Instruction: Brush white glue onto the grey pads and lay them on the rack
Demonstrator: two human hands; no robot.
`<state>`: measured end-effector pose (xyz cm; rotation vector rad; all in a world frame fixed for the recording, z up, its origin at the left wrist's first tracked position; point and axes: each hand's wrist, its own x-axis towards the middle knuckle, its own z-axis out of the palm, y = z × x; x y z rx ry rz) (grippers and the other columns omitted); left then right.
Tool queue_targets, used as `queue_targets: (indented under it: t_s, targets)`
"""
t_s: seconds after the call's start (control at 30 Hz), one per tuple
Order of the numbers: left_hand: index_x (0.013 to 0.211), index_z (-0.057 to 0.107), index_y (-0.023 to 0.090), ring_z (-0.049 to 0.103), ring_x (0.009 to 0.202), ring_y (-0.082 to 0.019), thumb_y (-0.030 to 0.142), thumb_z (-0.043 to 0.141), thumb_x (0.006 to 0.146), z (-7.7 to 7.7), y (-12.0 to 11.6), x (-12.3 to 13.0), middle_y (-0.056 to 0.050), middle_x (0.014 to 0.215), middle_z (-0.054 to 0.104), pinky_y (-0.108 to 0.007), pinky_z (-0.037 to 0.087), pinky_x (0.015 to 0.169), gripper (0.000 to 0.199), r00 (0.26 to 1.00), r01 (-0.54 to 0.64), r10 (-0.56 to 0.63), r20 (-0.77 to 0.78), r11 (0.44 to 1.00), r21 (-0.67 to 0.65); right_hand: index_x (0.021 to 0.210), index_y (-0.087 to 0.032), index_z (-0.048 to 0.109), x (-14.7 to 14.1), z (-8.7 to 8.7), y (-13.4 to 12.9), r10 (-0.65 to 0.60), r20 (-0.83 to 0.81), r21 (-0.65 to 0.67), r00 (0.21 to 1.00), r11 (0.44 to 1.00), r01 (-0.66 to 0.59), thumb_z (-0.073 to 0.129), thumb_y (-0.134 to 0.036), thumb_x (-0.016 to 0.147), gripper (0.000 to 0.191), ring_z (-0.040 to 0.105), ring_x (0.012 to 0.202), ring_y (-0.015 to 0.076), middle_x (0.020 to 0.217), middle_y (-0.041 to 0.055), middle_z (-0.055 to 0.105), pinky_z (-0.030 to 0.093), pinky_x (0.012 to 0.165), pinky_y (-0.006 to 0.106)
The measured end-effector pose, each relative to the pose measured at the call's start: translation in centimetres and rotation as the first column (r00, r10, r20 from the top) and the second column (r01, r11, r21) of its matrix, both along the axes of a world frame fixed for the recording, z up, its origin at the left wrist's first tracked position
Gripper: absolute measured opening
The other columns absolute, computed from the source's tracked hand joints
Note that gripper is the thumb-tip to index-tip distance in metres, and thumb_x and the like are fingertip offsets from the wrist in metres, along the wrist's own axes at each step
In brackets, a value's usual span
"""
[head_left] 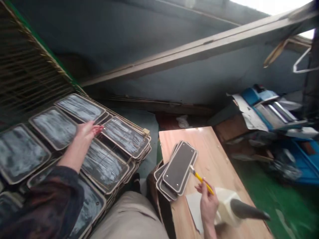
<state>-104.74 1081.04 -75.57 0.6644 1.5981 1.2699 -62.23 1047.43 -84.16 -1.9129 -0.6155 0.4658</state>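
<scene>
My right hand [208,204] grips a small paintbrush with a yellow handle [198,176]; its pale bristles point at the edge of the top panel in a small stack. That top panel [178,167] is a dark rounded rectangle with a light border and small holes near its ends. Beside my right hand lies a whitish bottle with a long dark cone spout [244,209]. Out to the left, my left hand [88,130] has its fingers stretched out over panels smeared with white, near one streaked panel [126,135]. Whether it touches one I cannot tell.
The wooden board [206,142] bears the small stack and a white sheet [194,207]. Stacked smeared panels [22,152] fill the left side beside a wire rack [27,59]. Boxes and a blue crate [304,159] stand at right. A beam [174,54] crosses the wall.
</scene>
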Motion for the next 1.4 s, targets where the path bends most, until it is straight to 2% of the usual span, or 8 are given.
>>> queue_targets:
  t_s: [0.07,0.2,0.3,0.43,0.53,0.77,1.2,1.4]
  targets:
    - [0.076,0.046,0.013,0.053,0.048,-0.006,0.013,0.047,0.092,0.1,-2.0,2.1,0.005,0.054,0.054,-0.013,0.043,0.046,0.016,1.000,-0.003,0.004,0.017,0.999,-0.038,0.110,-0.011,0.060,0.3,-0.8,0.3,0.033,0.026,0.002,0.999,0.999,-0.033,0.055,-0.057,0.084,0.052,0.069,0.071,0.0217,0.086,0.0092,0.068,0.058,0.070,0.035]
    - [0.083,0.053,0.016,0.058,0.049,-0.010,0.030,0.066,0.080,-1.1,-10.4,10.4,0.003,0.060,0.061,-0.016,0.044,0.042,0.019,0.903,0.406,-0.409,0.131,0.912,0.048,0.110,-0.013,0.061,1.5,-2.2,1.6,0.164,0.151,-0.065,0.975,0.986,-0.156,0.050,-0.054,0.089,0.047,0.069,0.072,0.0209,0.085,0.0085,0.069,0.055,0.068,0.031]
    - [0.075,0.052,0.017,0.054,0.039,-0.012,0.037,0.064,0.079,-5.6,-17.6,17.8,0.002,0.050,0.056,-0.018,0.039,0.036,0.023,0.603,0.797,-0.772,0.202,0.593,-0.111,0.109,-0.015,0.061,3.0,-2.7,3.6,0.250,0.306,-0.111,0.919,0.968,-0.226,0.042,-0.053,0.092,0.046,0.069,0.071,0.0195,0.087,0.0091,0.069,0.053,0.066,0.029]
    - [0.078,0.044,0.021,0.054,0.036,-0.013,0.026,0.069,0.074,-12.6,-23.0,23.2,0.007,0.049,0.050,-0.019,0.038,0.035,0.026,0.628,0.753,-0.760,0.169,0.538,-0.379,0.106,-0.015,0.062,5.1,-2.9,6.8,0.295,0.424,-0.126,0.856,0.955,-0.267,0.035,-0.054,0.094,0.048,0.067,0.069,0.0177,0.093,0.0106,0.069,0.050,0.066,0.028]
    - [0.081,0.041,0.022,0.056,0.037,-0.014,0.029,0.070,0.075,-14.9,-23.5,24.0,0.008,0.051,0.051,-0.019,0.039,0.036,0.030,0.664,0.705,-0.738,0.124,0.561,-0.435,0.107,-0.016,0.062,6.5,-3.4,8.9,0.309,0.473,-0.150,0.825,0.951,-0.271,0.035,-0.054,0.094,0.049,0.065,0.072,0.0182,0.095,0.0108,0.068,0.047,0.069,0.029]
    - [0.077,0.042,0.022,0.054,0.033,-0.014,0.035,0.076,0.070,-15.4,-22.4,24.4,0.008,0.046,0.052,-0.019,0.038,0.037,0.037,0.698,0.643,-0.711,0.083,0.572,-0.510,0.104,-0.019,0.065,7.3,-4.7,10.6,0.406,0.521,-0.259,0.751,0.913,-0.315,0.032,-0.053,0.096,0.049,0.063,0.081,0.0209,0.093,0.0104,0.067,0.043,0.070,0.029]
    - [0.077,0.037,0.021,0.059,0.035,-0.017,0.027,0.064,0.083,-17.7,-23.1,24.7,0.005,0.043,0.052,-0.018,0.041,0.033,0.028,0.770,0.608,-0.616,0.167,0.626,-0.488,0.109,-0.023,0.062,-2.3,-1.8,-1.4,0.651,0.246,-0.372,0.718,0.748,-0.550,0.039,-0.040,0.097,0.031,0.066,0.086,0.0196,0.101,0.0058,0.068,0.050,0.072,0.028]
    - [0.075,0.039,0.020,0.059,0.035,-0.017,0.025,0.063,0.084,-17.6,-23.2,24.3,0.005,0.042,0.052,-0.017,0.040,0.031,0.026,0.760,0.628,-0.629,0.165,0.645,-0.435,0.105,-0.022,0.063,-1.3,-1.1,-0.4,0.630,-0.078,-0.219,0.772,0.745,-0.630,0.047,-0.045,0.093,0.031,0.067,0.068,0.0172,0.090,0.0035,0.070,0.055,0.067,0.029]
